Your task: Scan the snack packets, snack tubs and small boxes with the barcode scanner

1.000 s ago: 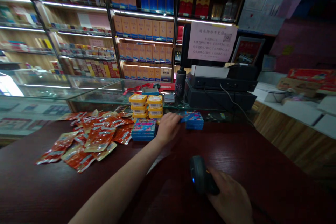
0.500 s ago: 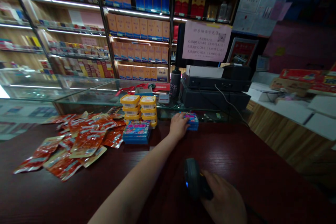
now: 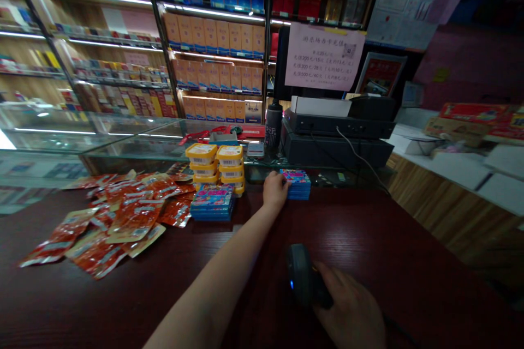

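My left hand (image 3: pixel 275 191) reaches far across the table, its fingers bent at the left side of a stack of small blue-and-pink packets (image 3: pixel 299 187); the fingertips are partly hidden. My right hand (image 3: pixel 347 305) is wrapped around the handle of a dark handheld barcode scanner (image 3: pixel 299 272), which shows a small blue light. A second stack of the same packets (image 3: pixel 213 204) stands left of my forearm. Behind it are two piles of yellow-lidded tubs (image 3: pixel 202 154). Orange foil pouches (image 3: pixel 137 212) lie heaped further left.
The dark red table (image 3: pixel 368 251) meets a glass display counter (image 3: pixel 131 144). At the back stand a dark cash drawer (image 3: pixel 331 144), a dark bottle (image 3: pixel 273 125) and a monitor bearing a pink price sheet (image 3: pixel 325 57). Boxed goods line the shelves (image 3: pixel 215 35).
My left hand's fingers have drawn back from the top of the right packet stack to its left side. The scanner stays in my right hand, nearly still. The view has shifted slightly.
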### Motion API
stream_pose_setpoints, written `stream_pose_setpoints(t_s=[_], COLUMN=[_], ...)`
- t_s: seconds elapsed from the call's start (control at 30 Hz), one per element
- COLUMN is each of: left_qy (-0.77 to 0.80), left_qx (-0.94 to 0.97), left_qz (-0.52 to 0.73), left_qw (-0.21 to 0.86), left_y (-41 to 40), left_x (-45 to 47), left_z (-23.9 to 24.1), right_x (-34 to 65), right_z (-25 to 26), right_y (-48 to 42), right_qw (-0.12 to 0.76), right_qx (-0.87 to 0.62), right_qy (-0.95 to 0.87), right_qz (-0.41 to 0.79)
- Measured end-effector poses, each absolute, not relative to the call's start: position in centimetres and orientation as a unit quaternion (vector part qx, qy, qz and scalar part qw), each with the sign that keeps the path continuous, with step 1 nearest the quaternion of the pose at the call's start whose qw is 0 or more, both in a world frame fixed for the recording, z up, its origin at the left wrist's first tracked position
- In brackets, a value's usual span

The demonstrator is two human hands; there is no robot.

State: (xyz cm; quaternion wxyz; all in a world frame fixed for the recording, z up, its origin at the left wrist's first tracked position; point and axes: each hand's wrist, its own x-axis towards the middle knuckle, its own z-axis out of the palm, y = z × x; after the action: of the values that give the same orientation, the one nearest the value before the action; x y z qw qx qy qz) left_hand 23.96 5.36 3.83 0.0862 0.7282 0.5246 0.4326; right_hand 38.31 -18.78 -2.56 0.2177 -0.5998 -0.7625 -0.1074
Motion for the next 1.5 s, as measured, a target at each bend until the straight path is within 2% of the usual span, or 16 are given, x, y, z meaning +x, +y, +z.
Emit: stream_pose_setpoints(t_s=[0.2,0.43,0.77,1.03,1.3,1.5], left_qy=[0.511,0.497,0.671,0.662,0.533,0.482], left_qx=[0.757,0.798,0.651,0.662,0.755,0.715], left_qz=[0.398,0.338,0.315,0.295,0.347,0.506], left_qw=[0.088,-0.032,-0.164,-0.191,-0.161,0.022], left_y=[4.1,-2.4,-5.8,-6.6,-8.0,-7.8], left_x=[23.2,18.0,11.6,10.4,10.3,10.9], left_z=[4.3,3.8,2.8,2.8,4.1,3.4], right_x=[38.3,38.0,38.1,38.0,38.0,37.5], right_z=[-2.3,-2.5,-2.2,-2.5,-2.3,-1.8], right_y=[-19.0,-19.2,-19.6,-19.7,-19.7,-19.9], right_qw=[0.225,0.236,0.235,0.240,0.242,0.233], right_qx=[-0.604,-0.617,-0.615,-0.618,-0.605,-0.620], right_qy=[-0.757,-0.746,-0.747,-0.744,-0.750,-0.740], right_qz=[-0.106,-0.093,-0.091,-0.085,-0.114,-0.115])
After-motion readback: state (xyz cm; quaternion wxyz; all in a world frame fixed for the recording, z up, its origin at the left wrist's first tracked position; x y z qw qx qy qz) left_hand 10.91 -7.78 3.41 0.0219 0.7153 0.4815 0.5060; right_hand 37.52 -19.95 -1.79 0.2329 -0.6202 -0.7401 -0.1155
